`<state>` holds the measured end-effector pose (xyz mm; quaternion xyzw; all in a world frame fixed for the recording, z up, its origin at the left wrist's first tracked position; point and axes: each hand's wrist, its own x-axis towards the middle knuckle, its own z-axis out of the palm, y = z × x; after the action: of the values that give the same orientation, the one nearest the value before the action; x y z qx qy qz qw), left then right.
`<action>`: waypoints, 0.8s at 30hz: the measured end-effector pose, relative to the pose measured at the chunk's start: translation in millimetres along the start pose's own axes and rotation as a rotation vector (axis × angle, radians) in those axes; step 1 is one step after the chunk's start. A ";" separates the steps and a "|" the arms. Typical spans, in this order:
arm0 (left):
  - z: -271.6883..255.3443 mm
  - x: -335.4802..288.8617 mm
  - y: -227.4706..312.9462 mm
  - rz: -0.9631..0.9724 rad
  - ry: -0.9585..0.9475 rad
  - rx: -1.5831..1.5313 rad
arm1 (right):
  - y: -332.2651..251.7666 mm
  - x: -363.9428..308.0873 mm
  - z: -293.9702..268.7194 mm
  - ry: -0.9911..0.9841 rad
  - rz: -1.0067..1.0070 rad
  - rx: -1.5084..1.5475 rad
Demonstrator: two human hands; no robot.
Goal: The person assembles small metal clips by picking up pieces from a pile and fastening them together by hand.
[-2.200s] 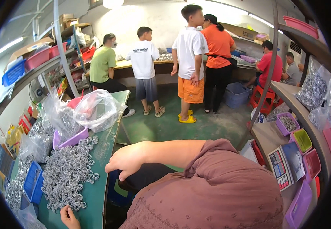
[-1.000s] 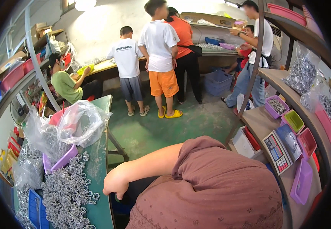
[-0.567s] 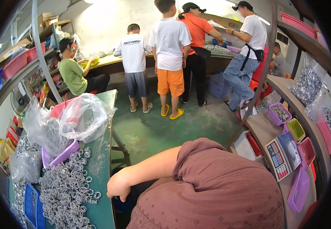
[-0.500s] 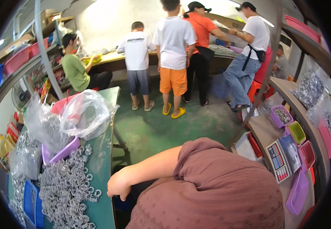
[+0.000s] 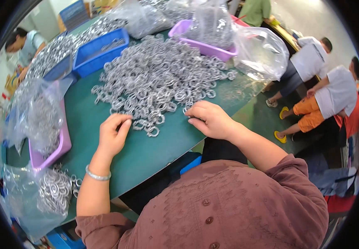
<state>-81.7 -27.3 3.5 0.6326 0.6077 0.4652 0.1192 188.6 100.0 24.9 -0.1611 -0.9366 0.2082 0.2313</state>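
A heap of small grey metal rings [image 5: 158,70] lies on the green tabletop [image 5: 146,153] before me. At its near left edge is my left hand [image 5: 114,133], fingers bent and thumb drawn in; what its fingertips hold, if anything, is hidden. My right hand [image 5: 210,119] is at the heap's near right edge, fingers and thumb pinched on a metal ring [image 5: 186,107] that partly shows at the tips. A few loose rings [image 5: 152,131] lie between the hands. A bangle [image 5: 98,174] circles my left wrist.
Behind the heap stand a blue bin [image 5: 100,54] and a purple basket [image 5: 212,50] with a bagful of parts. Left are another purple basket [image 5: 53,155] and a clear bag of rings [image 5: 55,191]. A co-worker [image 5: 26,47] is at far left; people [image 5: 333,89] stand right.
The view has swung left and down onto the table. My left hand has come into view, and my right hand has moved from the table's edge to the heap.
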 end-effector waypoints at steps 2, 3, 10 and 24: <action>0.5 1.7 3.1 0.087 0.071 0.021 | -7.3 18.5 15.6 0.062 -0.113 -0.010; -0.5 -0.1 4.5 0.059 0.053 0.045 | -12.7 29.3 19.7 0.095 -0.155 -0.066; 3.8 -3.9 22.2 0.143 -0.130 0.351 | -24.7 64.4 43.2 0.079 -0.108 -0.214; 9.6 -6.4 34.8 -0.014 0.024 0.321 | -6.3 58.1 35.0 0.025 -0.203 -0.007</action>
<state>-50.6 -37.0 20.4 0.6334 0.6802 0.3686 0.0125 121.0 106.6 20.9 -0.0687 -0.9458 0.1784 0.2625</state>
